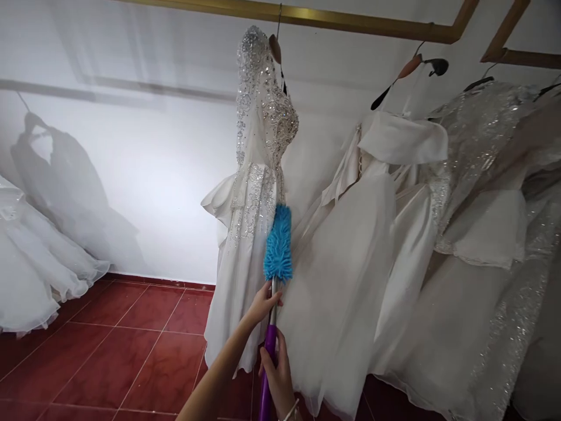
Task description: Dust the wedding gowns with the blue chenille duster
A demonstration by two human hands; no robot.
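Observation:
A duster with a fluffy blue head (279, 245), a metal shaft and a purple handle (267, 374) points upward in front of me. My left hand (262, 303) is closed around the metal shaft just below the blue head. Lower down, my right hand (279, 371) grips the purple handle, a bracelet on its wrist. The blue head is at the right side of a white beaded wedding dress (252, 193), over its skirt below the waist; whether it touches the fabric I cannot tell. That dress hangs sideways on a hanger (275, 49).
To the right hang several white gowns, among them a plain satin one (350, 263) and a sequined one (482, 152). A gold rail (333, 17) runs overhead. At far left is another white gown (26, 263). Red tiles (140, 351) cover the floor before a white wall (175, 175).

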